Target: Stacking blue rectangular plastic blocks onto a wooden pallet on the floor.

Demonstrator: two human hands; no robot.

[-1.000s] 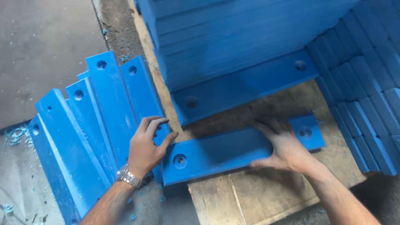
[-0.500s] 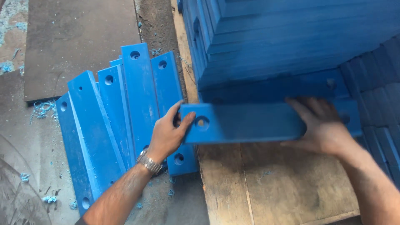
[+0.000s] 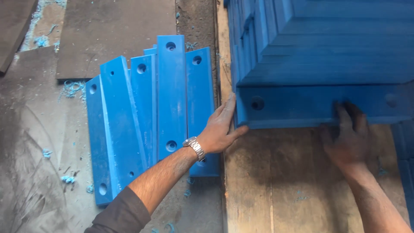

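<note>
A long blue plastic plate (image 3: 302, 105) with a round hole near each end rests against the foot of a tall stack of blue plates (image 3: 327, 39). My left hand (image 3: 222, 129), with a metal wristwatch, grips the plate's left end, thumb below and fingers against the end face. My right hand (image 3: 347, 138) presses on the plate's front edge further right, fingers spread over it. Both hands lie over a wooden pallet (image 3: 276, 181).
Several blue plates with holes (image 3: 151, 116) lie fanned out on the dusty floor at left, touching the pallet's edge. Blue shavings (image 3: 71, 88) are scattered on the floor. More blue pieces stand at the right edge (image 3: 407, 168).
The plate was flat on the pallet, then both hands lifted it and moved it back against the foot of the stack. The view has shifted left.
</note>
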